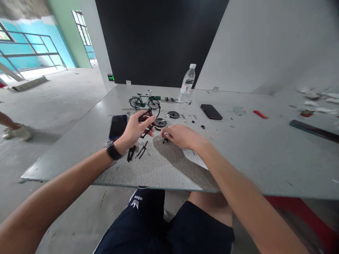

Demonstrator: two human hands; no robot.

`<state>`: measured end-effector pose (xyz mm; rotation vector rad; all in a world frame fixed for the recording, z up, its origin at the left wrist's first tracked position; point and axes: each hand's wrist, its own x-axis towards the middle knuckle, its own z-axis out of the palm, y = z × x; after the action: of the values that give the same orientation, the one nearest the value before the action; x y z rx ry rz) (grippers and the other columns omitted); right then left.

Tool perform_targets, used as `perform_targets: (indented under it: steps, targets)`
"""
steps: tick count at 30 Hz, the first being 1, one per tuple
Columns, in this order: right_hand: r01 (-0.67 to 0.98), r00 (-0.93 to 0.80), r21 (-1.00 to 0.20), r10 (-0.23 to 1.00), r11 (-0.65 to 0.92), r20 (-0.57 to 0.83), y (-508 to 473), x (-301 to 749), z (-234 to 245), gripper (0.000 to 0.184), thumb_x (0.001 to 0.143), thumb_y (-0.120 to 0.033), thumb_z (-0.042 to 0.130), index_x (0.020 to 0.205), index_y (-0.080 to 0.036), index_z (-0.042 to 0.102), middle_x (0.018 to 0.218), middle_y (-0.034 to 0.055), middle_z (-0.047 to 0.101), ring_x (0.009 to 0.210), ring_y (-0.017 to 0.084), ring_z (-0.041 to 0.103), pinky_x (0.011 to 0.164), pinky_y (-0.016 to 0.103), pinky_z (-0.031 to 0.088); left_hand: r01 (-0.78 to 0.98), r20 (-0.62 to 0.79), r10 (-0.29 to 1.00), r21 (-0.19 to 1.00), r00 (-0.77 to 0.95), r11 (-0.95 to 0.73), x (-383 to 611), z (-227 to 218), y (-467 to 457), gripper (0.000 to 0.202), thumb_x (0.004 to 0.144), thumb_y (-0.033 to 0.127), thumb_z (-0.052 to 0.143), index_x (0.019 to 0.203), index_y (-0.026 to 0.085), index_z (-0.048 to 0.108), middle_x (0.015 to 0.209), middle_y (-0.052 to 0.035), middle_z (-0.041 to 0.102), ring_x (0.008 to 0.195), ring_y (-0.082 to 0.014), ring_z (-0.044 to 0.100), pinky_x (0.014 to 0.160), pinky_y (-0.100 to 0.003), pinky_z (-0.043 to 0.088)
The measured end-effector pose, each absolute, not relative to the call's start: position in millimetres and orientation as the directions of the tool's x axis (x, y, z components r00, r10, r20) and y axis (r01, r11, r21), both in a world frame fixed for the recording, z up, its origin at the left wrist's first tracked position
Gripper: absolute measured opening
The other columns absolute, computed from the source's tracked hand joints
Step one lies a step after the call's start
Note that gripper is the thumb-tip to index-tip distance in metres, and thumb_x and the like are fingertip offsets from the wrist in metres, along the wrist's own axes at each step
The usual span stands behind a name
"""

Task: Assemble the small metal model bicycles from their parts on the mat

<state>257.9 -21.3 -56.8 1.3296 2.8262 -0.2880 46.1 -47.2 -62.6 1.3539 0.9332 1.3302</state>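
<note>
My left hand, with a dark watch on the wrist, is closed round a small black model bicycle frame, held just above the grey table. My right hand rests palm down on the table, its fingertips pinched on a tiny part that I cannot make out. A small black piece lies under that hand. Two loose black wheels lie just beyond the hands. A black fork and another black part lie near my left wrist.
A finished green model bicycle stands at the back. A water bottle, two dark phones, a red object and a long dark bar are on the table. Another person's foot shows at far left.
</note>
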Motion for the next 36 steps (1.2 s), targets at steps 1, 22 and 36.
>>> perform_targets:
  steps: [1,22,36]
  targets:
    - [0.764,-0.641,-0.159,0.763,0.625,-0.081,-20.9,258.1,-57.2,0.031,0.099,-0.020,0.040,0.116,-0.025,0.065,0.103,0.0087,0.072,0.078,0.020,0.060,0.064,0.031,0.033,-0.111,0.231,0.967,0.969,0.105,-0.219,46.2,-62.3,-47.5,0.017,0.090,0.029,0.069,0.089,0.016,0.057,0.080,-0.0029,0.063,0.058,-0.0112,0.064,0.046,-0.023,0.056]
    - [0.727,-0.644,-0.309,0.765,0.613,0.000,-26.2,260.0,-44.0,0.028,0.100,-0.025,0.043,0.116,-0.023,0.066,0.100,0.0080,0.073,0.073,0.018,0.059,0.064,0.029,0.035,-0.109,0.243,0.966,0.966,0.083,-0.234,47.6,-63.5,-45.7,0.015,0.092,0.028,0.067,0.089,0.018,0.056,0.079,0.0011,0.055,0.058,-0.0112,0.065,0.049,-0.024,0.058]
    - [0.528,-0.680,-0.523,0.702,0.669,0.210,-35.6,260.1,-37.0,0.027,0.105,-0.036,0.044,0.119,-0.025,0.064,0.072,-0.0015,0.059,0.052,0.012,0.037,0.057,0.029,0.031,-0.070,0.221,0.975,0.972,-0.024,-0.223,47.1,-65.5,-41.4,0.020,0.093,0.025,0.067,0.107,0.018,0.055,0.078,0.0002,0.062,0.058,-0.0107,0.065,0.056,-0.025,0.061]
